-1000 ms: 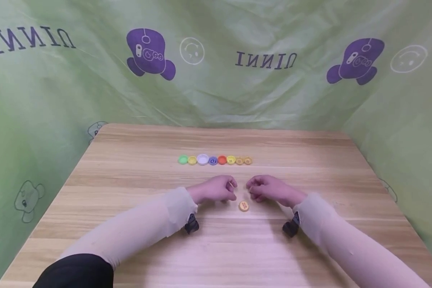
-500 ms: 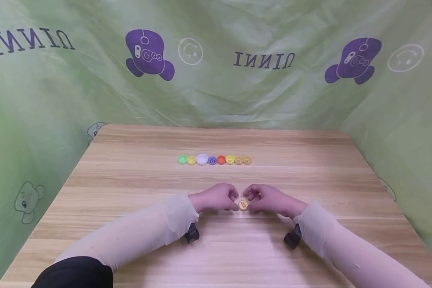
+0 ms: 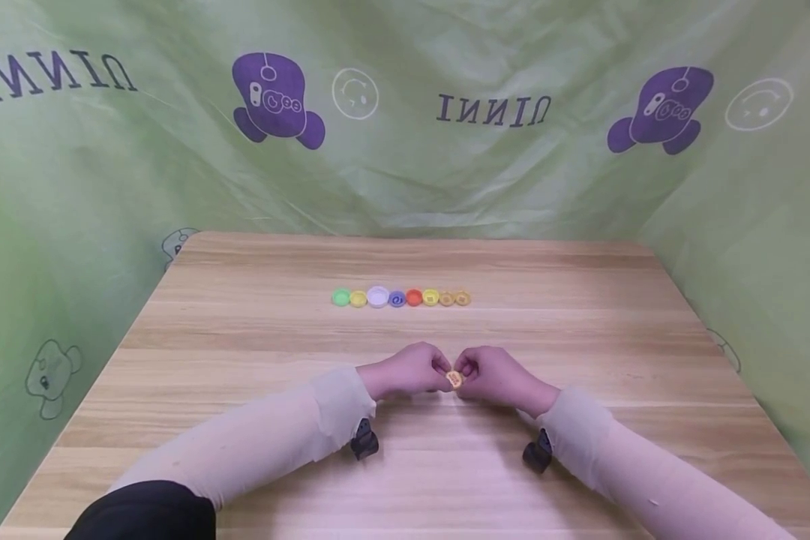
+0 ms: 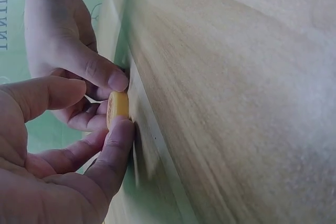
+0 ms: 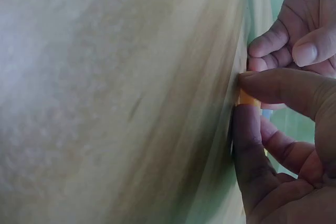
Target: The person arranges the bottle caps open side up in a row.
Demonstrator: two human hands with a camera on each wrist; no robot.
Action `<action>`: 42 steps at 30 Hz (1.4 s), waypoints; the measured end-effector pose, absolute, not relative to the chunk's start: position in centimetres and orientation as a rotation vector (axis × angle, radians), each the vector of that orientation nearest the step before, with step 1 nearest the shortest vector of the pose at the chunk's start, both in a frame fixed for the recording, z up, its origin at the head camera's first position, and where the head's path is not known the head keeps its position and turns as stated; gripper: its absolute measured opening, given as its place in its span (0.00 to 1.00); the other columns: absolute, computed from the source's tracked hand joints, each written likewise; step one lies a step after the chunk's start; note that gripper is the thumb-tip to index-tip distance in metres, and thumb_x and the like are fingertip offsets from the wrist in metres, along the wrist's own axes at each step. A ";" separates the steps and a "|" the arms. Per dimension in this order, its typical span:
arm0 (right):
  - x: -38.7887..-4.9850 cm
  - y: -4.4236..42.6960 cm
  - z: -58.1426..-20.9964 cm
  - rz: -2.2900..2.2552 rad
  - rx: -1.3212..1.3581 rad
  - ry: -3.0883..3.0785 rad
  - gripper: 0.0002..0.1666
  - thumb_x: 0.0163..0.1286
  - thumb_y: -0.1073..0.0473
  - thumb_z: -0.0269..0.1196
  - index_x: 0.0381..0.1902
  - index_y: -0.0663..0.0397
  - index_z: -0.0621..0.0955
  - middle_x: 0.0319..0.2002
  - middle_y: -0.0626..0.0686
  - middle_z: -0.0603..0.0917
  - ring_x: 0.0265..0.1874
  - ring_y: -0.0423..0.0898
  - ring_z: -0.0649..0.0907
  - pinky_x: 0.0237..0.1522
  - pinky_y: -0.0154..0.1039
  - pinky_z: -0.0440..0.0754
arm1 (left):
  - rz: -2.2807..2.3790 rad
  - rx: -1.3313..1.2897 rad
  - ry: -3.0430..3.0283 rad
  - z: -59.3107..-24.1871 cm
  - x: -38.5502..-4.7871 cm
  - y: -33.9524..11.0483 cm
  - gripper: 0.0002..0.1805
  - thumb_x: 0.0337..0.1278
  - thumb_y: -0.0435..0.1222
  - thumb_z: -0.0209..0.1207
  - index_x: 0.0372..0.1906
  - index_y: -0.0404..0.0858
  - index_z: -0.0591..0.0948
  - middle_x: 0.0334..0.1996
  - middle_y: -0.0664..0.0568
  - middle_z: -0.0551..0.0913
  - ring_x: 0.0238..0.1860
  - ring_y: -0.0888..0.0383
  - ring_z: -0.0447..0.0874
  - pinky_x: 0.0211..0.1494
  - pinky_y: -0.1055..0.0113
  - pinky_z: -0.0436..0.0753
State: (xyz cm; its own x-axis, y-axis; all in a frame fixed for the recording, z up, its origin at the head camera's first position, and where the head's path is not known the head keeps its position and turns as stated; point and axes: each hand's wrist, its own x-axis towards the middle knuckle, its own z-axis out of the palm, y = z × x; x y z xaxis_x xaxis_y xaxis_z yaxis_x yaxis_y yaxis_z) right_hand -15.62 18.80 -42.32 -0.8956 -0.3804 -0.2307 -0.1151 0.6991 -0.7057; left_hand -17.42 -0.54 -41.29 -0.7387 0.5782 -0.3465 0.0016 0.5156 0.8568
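Observation:
A round orange-yellow bottle cap point(image 3: 454, 379) with red print on its face is between my two hands, near the middle of the table. From the left side my left hand point(image 3: 415, 369) pinches its edge, thumb point(image 4: 121, 132) against the rim. My right hand point(image 3: 496, 375) pinches the opposite edge. In the left wrist view the cap point(image 4: 118, 107) stands on edge, its side toward the camera, both thumbs on it. Fingers hide most of the cap point(image 5: 248, 98) in the right wrist view.
Farther back lies a straight row of bottle caps: green point(image 3: 340, 298), yellow, white point(image 3: 378, 297), blue point(image 3: 397, 299), red point(image 3: 414, 298), then several yellow and orange ones. The wood-grain table point(image 3: 243, 300) meets a green printed cloth point(image 3: 391, 180) behind it.
Both hands have come toward the body and together, closing on the cap from either side. The cap, lying flat before, is now tilted between their fingers. The row behind has not moved.

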 end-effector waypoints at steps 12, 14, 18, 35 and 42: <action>-16.5 19.4 -42.3 -1.273 -0.263 2.375 0.12 0.66 0.64 0.68 0.45 0.66 0.83 0.34 0.52 0.86 0.32 0.44 0.83 0.35 0.39 0.85 | 1.343 0.379 2.101 -42.1 -18.9 -0.9 0.13 0.59 0.28 0.66 0.49 0.29 0.85 0.38 0.49 0.86 0.33 0.57 0.82 0.38 0.67 0.83; -16.9 19.5 -42.3 -1.340 -0.231 2.329 0.13 0.70 0.63 0.66 0.47 0.68 0.82 0.35 0.54 0.86 0.32 0.45 0.84 0.36 0.40 0.87 | 1.370 0.378 2.108 -42.2 -19.2 -1.0 0.14 0.60 0.27 0.64 0.51 0.28 0.84 0.38 0.48 0.86 0.33 0.57 0.81 0.38 0.68 0.82; -17.8 19.8 -42.3 -1.434 -0.171 2.279 0.14 0.75 0.61 0.63 0.49 0.69 0.81 0.37 0.57 0.87 0.34 0.46 0.85 0.40 0.41 0.88 | 1.459 0.352 2.106 -42.3 -19.8 -0.8 0.14 0.63 0.26 0.62 0.53 0.27 0.83 0.39 0.46 0.86 0.36 0.56 0.82 0.42 0.67 0.84; -21.3 19.5 -41.4 -1.626 -0.015 2.270 0.14 0.79 0.66 0.56 0.53 0.74 0.77 0.45 0.64 0.84 0.41 0.50 0.84 0.47 0.41 0.87 | 1.759 0.123 2.035 -41.5 -21.9 1.1 0.18 0.71 0.28 0.57 0.61 0.26 0.75 0.53 0.37 0.81 0.53 0.43 0.84 0.56 0.59 0.85; -22.5 19.3 -40.9 -1.764 0.003 2.245 0.13 0.76 0.71 0.57 0.55 0.72 0.74 0.44 0.58 0.81 0.41 0.49 0.83 0.47 0.40 0.87 | 1.827 0.088 2.015 -41.3 -22.9 1.6 0.19 0.73 0.29 0.56 0.63 0.25 0.74 0.57 0.36 0.80 0.55 0.42 0.83 0.59 0.58 0.84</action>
State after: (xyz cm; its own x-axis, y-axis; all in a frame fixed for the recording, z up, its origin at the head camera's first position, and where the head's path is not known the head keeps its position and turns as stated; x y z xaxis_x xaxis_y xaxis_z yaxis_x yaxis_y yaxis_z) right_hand -22.47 19.32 -40.88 -0.9592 -0.1729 -0.2235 0.1763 0.2520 -0.9515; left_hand -22.86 1.56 -41.26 -0.9111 0.3196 -0.2604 -0.2279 0.1358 0.9642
